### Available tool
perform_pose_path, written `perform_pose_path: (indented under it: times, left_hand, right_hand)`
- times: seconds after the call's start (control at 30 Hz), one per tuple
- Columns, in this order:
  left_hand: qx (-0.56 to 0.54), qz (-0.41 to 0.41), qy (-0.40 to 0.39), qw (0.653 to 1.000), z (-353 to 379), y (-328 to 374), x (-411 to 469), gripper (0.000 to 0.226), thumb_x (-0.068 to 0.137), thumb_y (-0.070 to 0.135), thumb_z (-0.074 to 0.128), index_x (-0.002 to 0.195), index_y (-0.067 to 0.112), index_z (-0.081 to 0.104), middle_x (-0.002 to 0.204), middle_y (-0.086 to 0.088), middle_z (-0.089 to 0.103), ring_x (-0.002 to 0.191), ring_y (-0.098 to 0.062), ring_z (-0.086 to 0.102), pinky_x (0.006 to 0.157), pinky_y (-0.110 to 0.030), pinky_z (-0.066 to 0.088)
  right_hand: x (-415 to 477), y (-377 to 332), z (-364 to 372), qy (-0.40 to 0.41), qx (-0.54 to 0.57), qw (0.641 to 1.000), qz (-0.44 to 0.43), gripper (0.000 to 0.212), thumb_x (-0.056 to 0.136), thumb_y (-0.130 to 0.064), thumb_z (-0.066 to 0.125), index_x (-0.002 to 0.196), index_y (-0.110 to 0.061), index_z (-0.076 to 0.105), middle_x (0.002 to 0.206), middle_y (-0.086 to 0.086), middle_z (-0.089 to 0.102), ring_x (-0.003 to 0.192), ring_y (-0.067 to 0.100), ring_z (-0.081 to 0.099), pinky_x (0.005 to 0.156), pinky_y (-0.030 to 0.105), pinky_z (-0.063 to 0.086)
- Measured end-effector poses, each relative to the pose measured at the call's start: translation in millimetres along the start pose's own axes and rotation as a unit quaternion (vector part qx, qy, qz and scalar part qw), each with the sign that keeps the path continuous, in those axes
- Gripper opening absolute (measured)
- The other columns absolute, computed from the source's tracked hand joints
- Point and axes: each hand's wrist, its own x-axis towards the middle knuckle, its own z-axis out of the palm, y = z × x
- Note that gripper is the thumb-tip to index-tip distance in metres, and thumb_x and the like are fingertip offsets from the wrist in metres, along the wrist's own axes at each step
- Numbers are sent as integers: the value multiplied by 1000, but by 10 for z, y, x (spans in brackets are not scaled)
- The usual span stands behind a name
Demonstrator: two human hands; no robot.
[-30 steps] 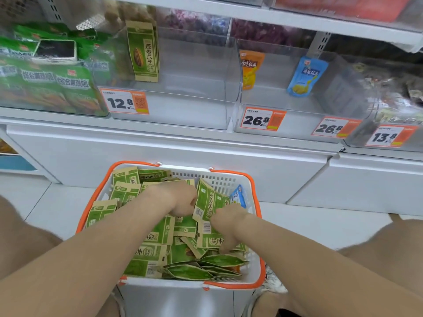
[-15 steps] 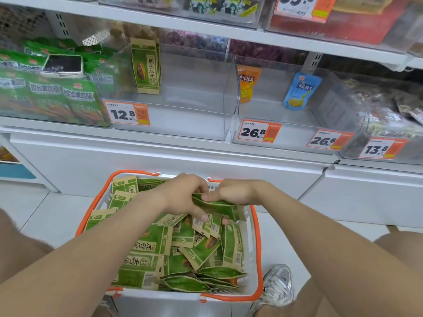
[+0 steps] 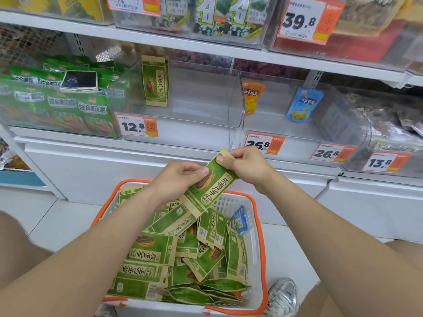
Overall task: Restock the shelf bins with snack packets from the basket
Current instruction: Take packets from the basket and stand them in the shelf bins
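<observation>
Shelf bin [image 3: 201, 106] holds one seed packet [image 3: 155, 81]; I judge restocking barely begun, with left hand [image 3: 176, 177] and right hand [image 3: 247, 165] fingers pinching a second packet [image 3: 210, 181] over the heaped basket [image 3: 261, 225].

My left hand [image 3: 178, 179] and right hand [image 3: 247, 165], each pinching the long green-and-tan seed packet [image 3: 211, 186], covered its left edge and tan top corner, and the right hand also hid the lower left of the orange-and-white 26.8 price tag [image 3: 267, 143]. My forearms blocked much of the heap in the white plastic basket with the orange rim [image 3: 231, 201], whose near wall ran off the bottom edge. The clear top-shelf bins [image 3: 217, 24] were cropped by the upper edge, the small print on every tag was too fine for me to read, and the contents of the far-right clear bin [image 3: 389, 124] showed only as a blur.
</observation>
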Motion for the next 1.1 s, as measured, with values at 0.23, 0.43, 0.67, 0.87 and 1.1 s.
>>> perform_pose_path:
  times: [0.23,0.43,0.67,0.87,1.1]
  left_hand:
    - [-150,-47,22,987,-14,11,-23,34,84,29,79,112,9,80,105,-17,79,88,-28,76,77,-39,63]
    - [-88,-40,5,995,78,94,-72,23,103,30,66,111,13,79,104,-8,80,95,-24,72,82,-38,55]
    - [-171,39,73,982,156,329,-56,32,106,35,59,122,13,76,116,-15,78,113,-34,73,105,-51,55]
    - [-195,46,135,970,70,585,-78,26,103,30,65,120,15,77,109,-9,80,107,-26,76,92,-40,59]
    - [-130,102,206,964,-163,1090,-5,28,109,30,55,105,14,77,97,-8,81,89,-21,77,78,-33,62]
  right_hand:
    - [-28,-103,23,-14,41,998,-38,31,100,-27,70,98,3,77,91,27,76,77,30,73,72,39,60]
    - [30,-143,106,55,-248,947,-194,46,102,-33,60,69,-2,62,57,12,51,55,18,47,57,39,44]
    - [-76,-474,167,151,-209,928,-268,33,95,-44,70,75,-17,73,66,-8,68,68,13,66,64,32,45]
    - [-6,-629,1,34,-83,985,-146,44,86,-49,77,83,-5,75,83,21,75,78,36,74,76,64,58]
    - [-10,-1146,214,43,55,985,-156,16,93,-23,79,94,-7,79,86,11,80,85,31,78,76,47,65]
